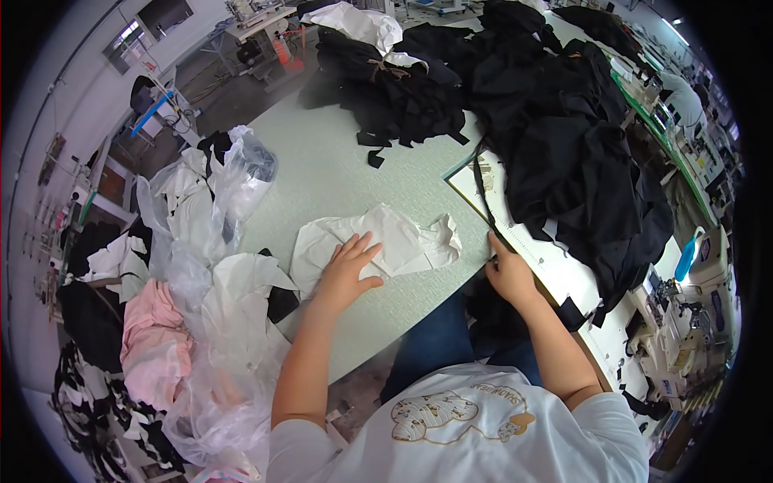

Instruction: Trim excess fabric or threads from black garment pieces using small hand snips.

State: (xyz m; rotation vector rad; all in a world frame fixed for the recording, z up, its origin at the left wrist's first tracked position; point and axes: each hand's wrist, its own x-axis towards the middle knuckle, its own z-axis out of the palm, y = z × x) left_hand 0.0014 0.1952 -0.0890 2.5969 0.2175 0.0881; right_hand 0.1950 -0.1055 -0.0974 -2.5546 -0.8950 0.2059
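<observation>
My left hand (349,270) lies with its fingers spread on a crumpled white sheet (394,241), which looks like thin cloth or paper, on the pale green tabletop (322,161). The sheet is creased, with a ruffled right end. Beside the table's right edge is my right hand (510,274), its index finger stretched out and its thumb apart. Its other fingers are curled and partly hidden. A narrow black strip (483,181) hangs down close to that fingertip; whether they touch I cannot tell.
A large heap of black cloth (564,153) covers the white sewing table (547,262) on the right. More black pieces (403,97) lie at the far end. On the left are clear plastic bags (241,177) with white scraps and pink cloth (157,342). A sewing machine (684,346) stands right.
</observation>
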